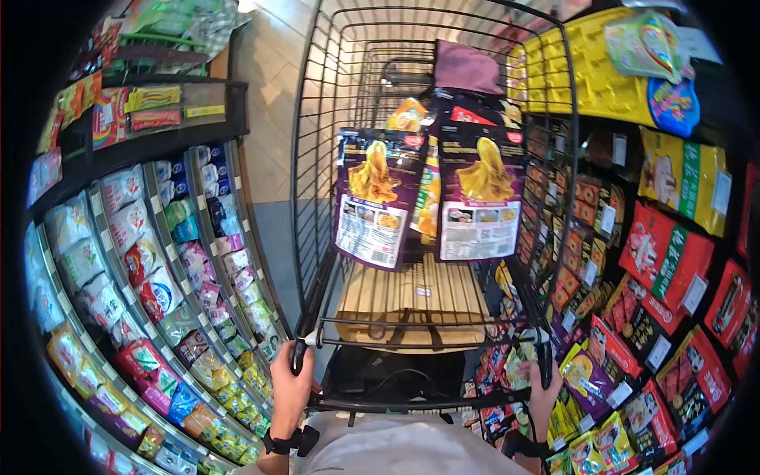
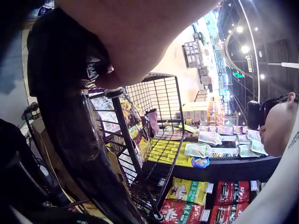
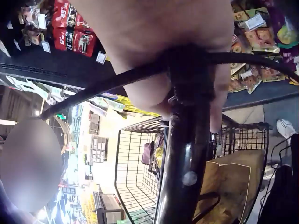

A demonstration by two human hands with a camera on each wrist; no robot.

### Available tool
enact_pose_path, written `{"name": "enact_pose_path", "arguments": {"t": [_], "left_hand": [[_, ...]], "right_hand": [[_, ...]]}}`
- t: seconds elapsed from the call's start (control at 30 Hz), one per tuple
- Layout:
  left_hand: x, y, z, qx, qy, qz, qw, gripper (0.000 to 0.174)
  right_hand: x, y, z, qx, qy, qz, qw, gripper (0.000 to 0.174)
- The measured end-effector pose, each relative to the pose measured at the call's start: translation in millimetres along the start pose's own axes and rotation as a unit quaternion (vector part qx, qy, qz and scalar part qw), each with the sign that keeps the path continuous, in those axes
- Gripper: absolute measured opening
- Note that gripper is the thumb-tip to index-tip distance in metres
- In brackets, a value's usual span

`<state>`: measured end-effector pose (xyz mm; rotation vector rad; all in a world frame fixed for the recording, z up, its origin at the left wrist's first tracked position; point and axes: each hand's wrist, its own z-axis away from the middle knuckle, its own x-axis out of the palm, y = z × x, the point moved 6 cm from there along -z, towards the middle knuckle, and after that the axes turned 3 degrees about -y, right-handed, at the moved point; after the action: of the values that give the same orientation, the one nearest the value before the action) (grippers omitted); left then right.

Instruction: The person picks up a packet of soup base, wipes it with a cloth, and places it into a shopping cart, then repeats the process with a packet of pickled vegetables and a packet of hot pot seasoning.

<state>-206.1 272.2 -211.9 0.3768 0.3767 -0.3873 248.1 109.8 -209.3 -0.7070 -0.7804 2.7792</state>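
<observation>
A black wire shopping cart [image 1: 299, 158] stands in front of me in the head view. My left hand [image 1: 290, 385] grips the left end of its black handle, and my right hand [image 1: 543, 396] holds the right end. Both wrist views show fingers around the dark, shiny handle [image 3: 180, 158]. Two dark snack pouches with yellow pictures, a left pouch [image 1: 372, 198] and a right pouch [image 1: 481, 194], lean upright inside the basket. Behind them are more packets and a purple cloth-like item [image 1: 467, 67]. A brown paper bag [image 1: 412, 301] lies below, nearer the handle.
Shelf rows of small wrapped packets [image 1: 103, 301] line the left side. To the right hang red packs [image 1: 665, 257] and yellow packs [image 1: 685, 178], close by the cart. A yellow display tray [image 1: 617, 67] sits at the upper right. Tiled floor [image 1: 269, 119] runs ahead on the left.
</observation>
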Motion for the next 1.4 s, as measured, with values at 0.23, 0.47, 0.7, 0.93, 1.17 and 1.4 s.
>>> {"name": "enact_pose_path", "arguments": {"t": [0.23, 0.47, 0.7, 0.93, 1.17, 1.4], "left_hand": [[-2, 1, -3, -0.016, -0.008, -0.022, 1.0, 0.027], [-2, -2, -6, -0.035, -0.005, -0.014, 0.999, 0.022], [-2, 0, -7, -0.047, 0.003, -0.002, 0.999, 0.025], [-1, -3, -5, -0.04, 0.013, 0.015, 0.999, 0.027], [-5, -6, -4, 0.015, -0.016, 0.004, 1.0, 0.024], [-10, -1, 1, 0.068, -0.015, 0.0, 0.998, 0.027]], "right_hand": [[1, 3, -7, 0.109, -0.065, -0.015, 0.992, 0.026], [1, 12, -8, 0.14, -0.062, -0.046, 0.987, 0.019], [5, 6, -8, 0.13, -0.039, -0.033, 0.99, 0.021], [1, 9, -8, 0.108, -0.05, 0.011, 0.993, 0.03], [-15, -32, -24, 0.023, -0.104, 0.206, 0.973, 0.053], [85, -243, -76, -0.263, -0.195, 0.203, 0.923, 0.035]]}}
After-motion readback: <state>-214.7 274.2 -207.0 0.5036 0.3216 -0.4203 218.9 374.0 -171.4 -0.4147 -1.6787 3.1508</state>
